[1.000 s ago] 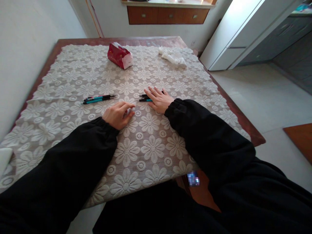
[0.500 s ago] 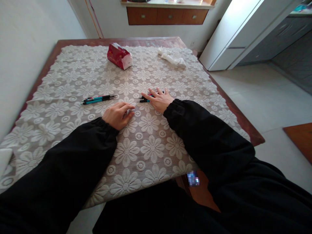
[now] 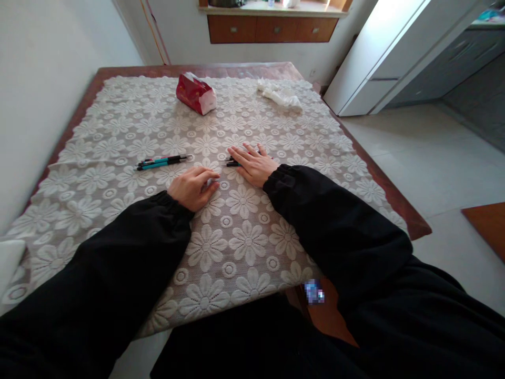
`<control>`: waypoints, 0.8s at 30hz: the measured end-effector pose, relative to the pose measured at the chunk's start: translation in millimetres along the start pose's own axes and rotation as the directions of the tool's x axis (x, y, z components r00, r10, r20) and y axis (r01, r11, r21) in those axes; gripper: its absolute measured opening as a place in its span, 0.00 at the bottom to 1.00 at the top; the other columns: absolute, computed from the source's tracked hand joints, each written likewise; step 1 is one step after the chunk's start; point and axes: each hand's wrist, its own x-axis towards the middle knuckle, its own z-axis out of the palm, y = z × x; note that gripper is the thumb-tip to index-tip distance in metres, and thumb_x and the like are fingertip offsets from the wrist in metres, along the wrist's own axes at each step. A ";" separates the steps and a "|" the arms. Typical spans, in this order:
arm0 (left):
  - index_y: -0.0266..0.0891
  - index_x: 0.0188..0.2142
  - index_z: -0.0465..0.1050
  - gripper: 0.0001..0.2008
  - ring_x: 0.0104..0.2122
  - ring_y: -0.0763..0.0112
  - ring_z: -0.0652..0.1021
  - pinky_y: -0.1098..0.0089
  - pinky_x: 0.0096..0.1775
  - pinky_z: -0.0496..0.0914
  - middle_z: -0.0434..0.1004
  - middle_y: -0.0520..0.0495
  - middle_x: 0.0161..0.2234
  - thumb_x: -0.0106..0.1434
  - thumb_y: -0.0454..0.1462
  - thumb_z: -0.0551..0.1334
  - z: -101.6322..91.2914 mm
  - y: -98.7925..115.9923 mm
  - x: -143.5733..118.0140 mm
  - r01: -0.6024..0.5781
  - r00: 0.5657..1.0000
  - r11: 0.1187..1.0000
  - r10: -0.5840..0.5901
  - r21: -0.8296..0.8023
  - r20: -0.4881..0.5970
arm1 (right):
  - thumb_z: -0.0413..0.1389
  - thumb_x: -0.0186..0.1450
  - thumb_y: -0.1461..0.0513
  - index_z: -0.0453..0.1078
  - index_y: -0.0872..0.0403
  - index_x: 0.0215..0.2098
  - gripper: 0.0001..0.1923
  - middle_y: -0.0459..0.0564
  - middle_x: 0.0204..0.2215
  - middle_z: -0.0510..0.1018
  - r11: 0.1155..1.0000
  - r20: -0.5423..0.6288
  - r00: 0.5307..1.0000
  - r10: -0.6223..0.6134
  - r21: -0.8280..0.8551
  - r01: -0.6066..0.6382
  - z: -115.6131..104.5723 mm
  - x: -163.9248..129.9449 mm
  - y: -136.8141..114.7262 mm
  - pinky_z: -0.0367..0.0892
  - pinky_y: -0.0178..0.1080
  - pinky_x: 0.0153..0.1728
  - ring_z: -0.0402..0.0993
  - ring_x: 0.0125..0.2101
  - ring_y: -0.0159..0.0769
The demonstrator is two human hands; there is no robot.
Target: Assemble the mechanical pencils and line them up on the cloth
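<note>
My right hand [image 3: 254, 166] lies flat, fingers apart, on top of a small group of pens [image 3: 232, 162] near the middle of the lace tablecloth [image 3: 244, 242]. Only the pens' dark tips poke out to the left of my fingers. My left hand [image 3: 193, 187] rests loosely curled on the cloth just left of it, holding nothing that I can see. A second bundle of teal and black pens [image 3: 162, 161] lies further left, apart from both hands.
A red tissue pack [image 3: 195, 93] and a crumpled white tissue [image 3: 281, 95] sit at the far side of the wooden table [image 3: 410, 223]. A wall runs along the left; tiled floor and a white fridge [image 3: 379, 58] are on the right.
My right hand has slid slightly left and nearer over the pens, covering more of them. The view has dipped a little. My left hand has stayed put.
</note>
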 end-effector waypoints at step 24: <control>0.42 0.38 0.74 0.07 0.40 0.55 0.78 0.60 0.40 0.72 0.79 0.44 0.37 0.59 0.39 0.66 -60.0 -93.7 8.6 0.329 0.937 0.874 -0.348 0.356 -0.012 | 0.46 0.73 0.53 0.52 0.54 0.73 0.33 0.57 0.69 0.65 0.997 -0.269 0.961 -0.063 -0.056 0.050 -5.9 -3.2 1.1 0.35 0.66 0.71 0.54 0.71 0.52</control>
